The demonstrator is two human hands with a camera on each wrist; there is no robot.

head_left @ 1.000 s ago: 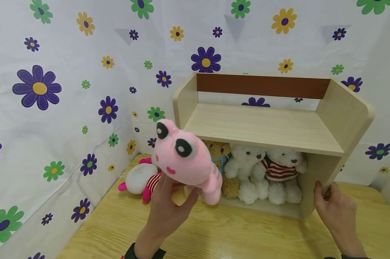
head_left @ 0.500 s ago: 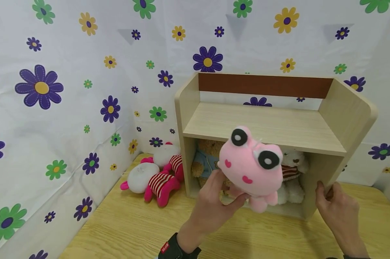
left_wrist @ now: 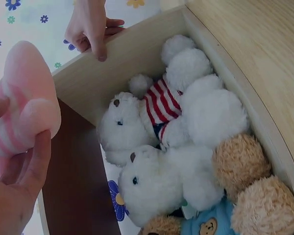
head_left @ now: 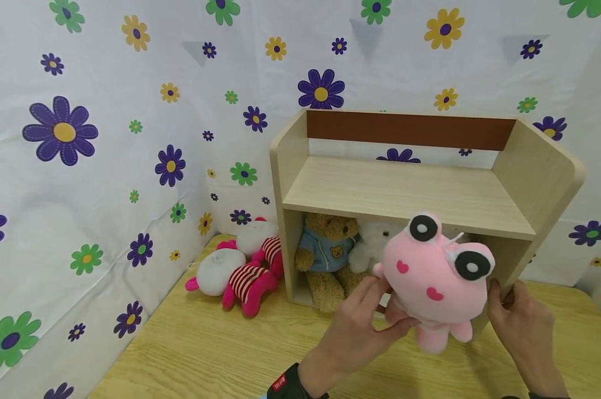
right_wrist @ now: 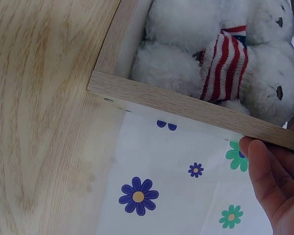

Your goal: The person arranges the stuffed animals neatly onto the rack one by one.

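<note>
A pink plush frog with big black-and-white eyes and heart cheeks is gripped round its body by my left hand, in front of the shelf's lower right part. My right hand pinches the front edge of the wooden shelf's right side panel; the right wrist view also has this hand at the panel edge. Inside the lower compartment sit a brown teddy bear in a blue hoodie, a white bear and another white bear in a red-striped sweater. In the head view the frog hides the striped one.
Two plush toys with white heads, pink limbs and striped shirts lie on the wooden table left of the shelf, the nearer toy in front. A flower-print cloth hangs behind and at the left.
My left hand has carried the pink frog rightward across the shelf front and slightly lower, uncovering the brown bear. The right hand keeps its place on the shelf side.
</note>
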